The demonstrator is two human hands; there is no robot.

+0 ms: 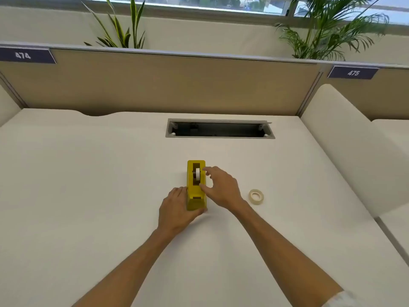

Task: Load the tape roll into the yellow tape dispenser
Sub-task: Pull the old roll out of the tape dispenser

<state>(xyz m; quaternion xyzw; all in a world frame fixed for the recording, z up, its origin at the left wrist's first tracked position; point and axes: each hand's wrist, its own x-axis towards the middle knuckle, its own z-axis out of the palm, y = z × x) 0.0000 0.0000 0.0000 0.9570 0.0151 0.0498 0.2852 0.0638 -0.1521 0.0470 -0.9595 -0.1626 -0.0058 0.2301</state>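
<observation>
Clearly the left hand (177,207) grips the weighty-looking yellow tape dispenser (195,185); the right hand (221,187) reaches over it, fingers loose. Light, stiff tape roll (256,196) lies on the bench (88,173); pinch its rim.

A: What is the person wearing?

B: Very little shows. Both forearms are bare from wrist to near the elbow, and the bare left hand (177,209) and bare right hand (223,189) carry no glove, ring, watch or band that I can make out.

A: Any sleeve at all?

B: Only on the right arm: a scrap of white, soft-looking fabric sleeve (342,299) at the bottom edge of the view, blurred, near the elbow. Its cut or pattern I cannot tell
</observation>
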